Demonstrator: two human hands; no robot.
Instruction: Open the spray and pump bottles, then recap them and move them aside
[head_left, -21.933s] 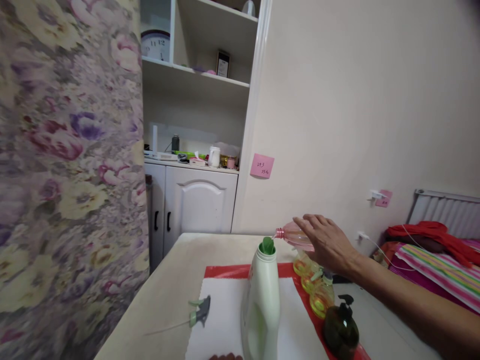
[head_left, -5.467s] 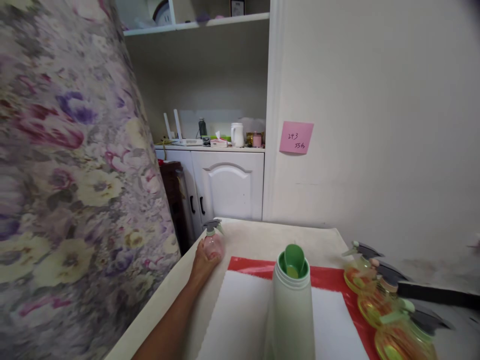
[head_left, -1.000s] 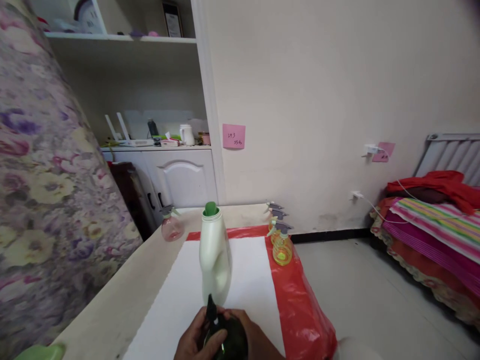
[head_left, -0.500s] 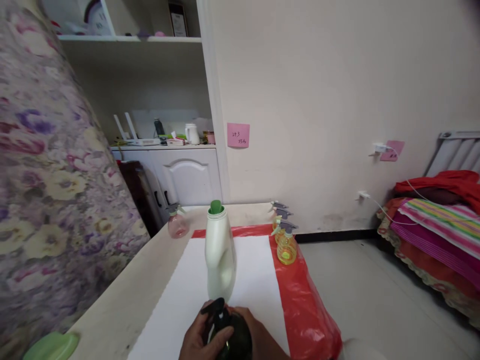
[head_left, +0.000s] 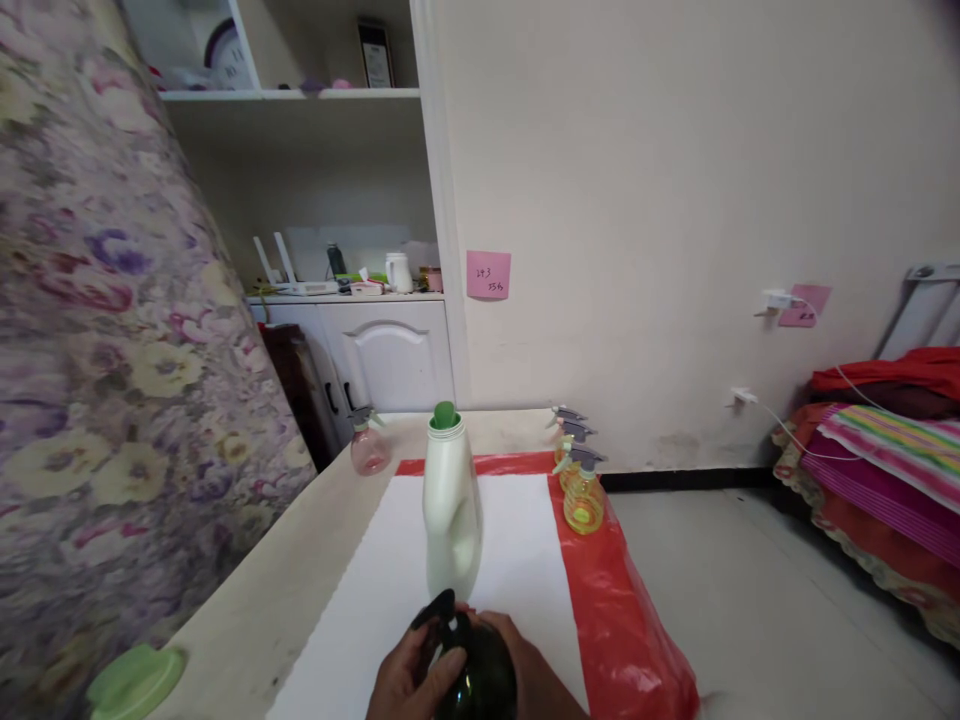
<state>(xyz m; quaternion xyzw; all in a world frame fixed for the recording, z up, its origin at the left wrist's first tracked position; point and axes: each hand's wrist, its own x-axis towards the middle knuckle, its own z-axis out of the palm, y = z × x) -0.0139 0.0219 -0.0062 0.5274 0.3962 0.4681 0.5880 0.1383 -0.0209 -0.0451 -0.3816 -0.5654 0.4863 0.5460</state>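
At the bottom middle, a dark, shiny spray bottle (head_left: 486, 680) with a black head is held between my two hands. My left hand (head_left: 409, 672) is closed round the neck and black head, thumb across the front. Wrapped round the bottle's far right side is my right hand (head_left: 531, 664); most of its fingers are hidden behind it. Just beyond stands a tall pale-green jug (head_left: 452, 510) with a handle, upright on the white sheet (head_left: 352, 610). A green cap or cup (head_left: 445, 413) sits in its open mouth.
Several yellow spray bottles (head_left: 583, 502) line the table's right side on red plastic (head_left: 615, 600). A pink spray bottle (head_left: 370, 450) stands at the back left. A light-green dish (head_left: 139, 682) lies front left. A floral curtain (head_left: 135, 400) hangs along the left.
The whole view has shifted slightly, so things appear further right. Both hands still hold the dark bottle, which now looks turned a little, with its black head more tilted.
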